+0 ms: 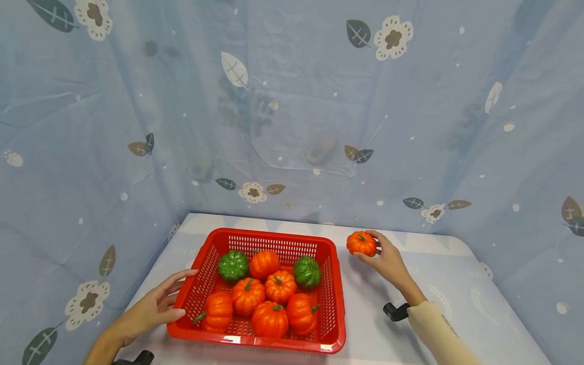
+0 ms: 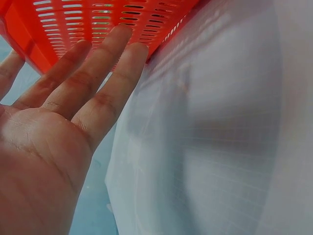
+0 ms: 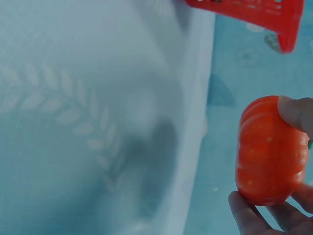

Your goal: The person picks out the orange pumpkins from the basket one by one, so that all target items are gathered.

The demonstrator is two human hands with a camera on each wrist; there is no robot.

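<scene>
A small orange toy pumpkin (image 1: 361, 244) with a green stem is held by my right hand (image 1: 386, 259) above the table, right of the red basket (image 1: 341, 304). In the right wrist view, thumb and fingers grip the pumpkin (image 3: 271, 152) from both sides. My left hand (image 1: 148, 309) rests against the basket's left side. Seen from the left wrist, its fingers (image 2: 105, 105) are nearly straight and touch the slotted wall (image 2: 78, 24). Inside the basket lie several orange pumpkins (image 1: 269, 320) and two green ones, one at the left (image 1: 233, 266), another green pumpkin (image 1: 307, 272) at the right.
A white, pale-patterned table (image 1: 456, 289) carries the basket. Blue curtains (image 1: 292, 126) with flowers and leaves surround its back and sides. A black wrist device (image 1: 396, 312) sits by the right sleeve (image 1: 438, 332); another black device (image 1: 137, 358) is below the left wrist.
</scene>
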